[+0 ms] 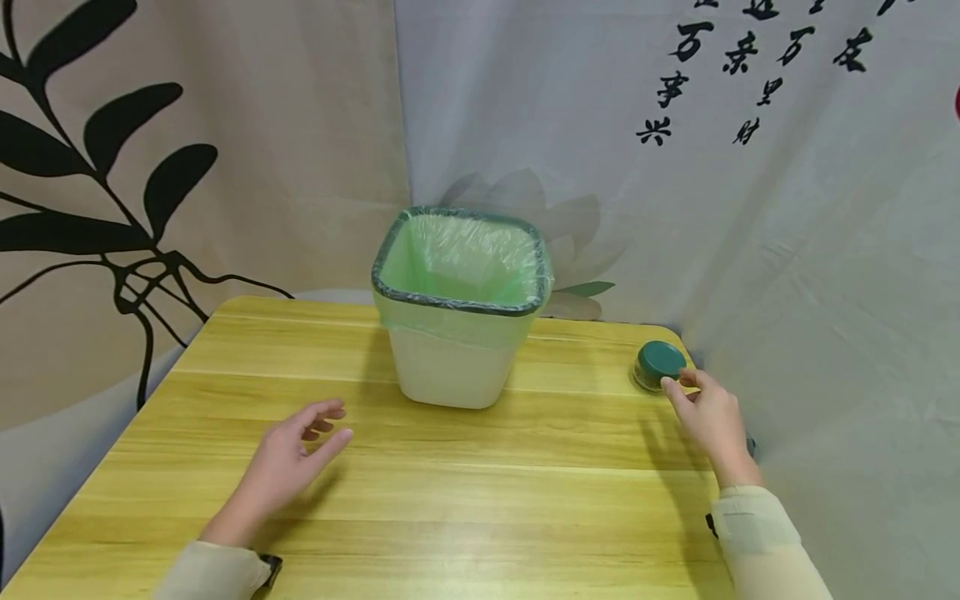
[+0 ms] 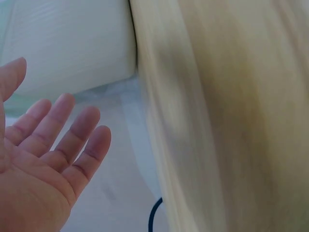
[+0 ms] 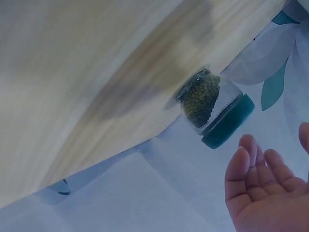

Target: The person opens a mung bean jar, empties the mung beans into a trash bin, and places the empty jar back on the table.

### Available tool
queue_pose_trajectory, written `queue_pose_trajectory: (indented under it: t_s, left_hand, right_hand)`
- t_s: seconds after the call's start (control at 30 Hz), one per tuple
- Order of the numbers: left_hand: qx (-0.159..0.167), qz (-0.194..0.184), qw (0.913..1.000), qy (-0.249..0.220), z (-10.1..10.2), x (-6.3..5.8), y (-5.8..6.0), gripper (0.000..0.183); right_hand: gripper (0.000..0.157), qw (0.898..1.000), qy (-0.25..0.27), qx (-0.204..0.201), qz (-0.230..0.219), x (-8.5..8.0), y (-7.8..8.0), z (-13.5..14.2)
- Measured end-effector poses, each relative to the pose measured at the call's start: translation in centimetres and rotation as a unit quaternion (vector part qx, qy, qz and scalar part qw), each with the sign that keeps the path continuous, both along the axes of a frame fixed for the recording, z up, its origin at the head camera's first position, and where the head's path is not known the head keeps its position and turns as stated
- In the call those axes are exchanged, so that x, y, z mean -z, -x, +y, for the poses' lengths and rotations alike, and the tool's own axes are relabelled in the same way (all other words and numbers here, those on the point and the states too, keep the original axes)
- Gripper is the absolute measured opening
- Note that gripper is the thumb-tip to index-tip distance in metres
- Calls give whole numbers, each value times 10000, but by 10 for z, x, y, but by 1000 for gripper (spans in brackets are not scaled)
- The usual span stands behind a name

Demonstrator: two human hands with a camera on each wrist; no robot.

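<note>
A small clear jar [image 3: 200,101] with a dark green lid [image 1: 662,360] stands near the table's far right corner, part filled with small green beans. Close beside the lid is my right hand [image 1: 707,415]; in the right wrist view a gap shows between its fingertips and the lid, and the palm is bare. My left hand [image 1: 291,457] hovers over the left half of the table, thumb apart from loosely bent fingers, holding nothing. A white bin [image 1: 457,367] with a green liner bag stands at the back middle, beyond the left hand.
The yellow wood-grain table [image 1: 480,517] ends just behind the bin and right beside the jar. Cloth hangings [image 1: 300,150] with leaf prints and black writing close off the back and right side. A dark curved line [image 2: 153,212] shows below the table edge.
</note>
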State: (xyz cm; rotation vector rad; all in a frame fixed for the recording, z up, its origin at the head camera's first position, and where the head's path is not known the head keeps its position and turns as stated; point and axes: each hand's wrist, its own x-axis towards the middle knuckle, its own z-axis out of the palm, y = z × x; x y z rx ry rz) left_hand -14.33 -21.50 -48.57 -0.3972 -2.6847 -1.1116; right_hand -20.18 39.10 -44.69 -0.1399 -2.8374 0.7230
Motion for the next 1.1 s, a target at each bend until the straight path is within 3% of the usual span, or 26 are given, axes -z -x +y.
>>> queue_pose_trajectory:
  t_s: [0.53, 1.1]
  left_hand:
    - [48, -151, 9999, 39, 14, 5, -7, 45]
    - [115, -407, 9991, -13, 21, 2, -11, 48]
  right_hand:
    - [89, 9989, -373, -150, -245, -8, 26, 7]
    - [105, 9920, -571, 28, -1129, 4, 49, 21]
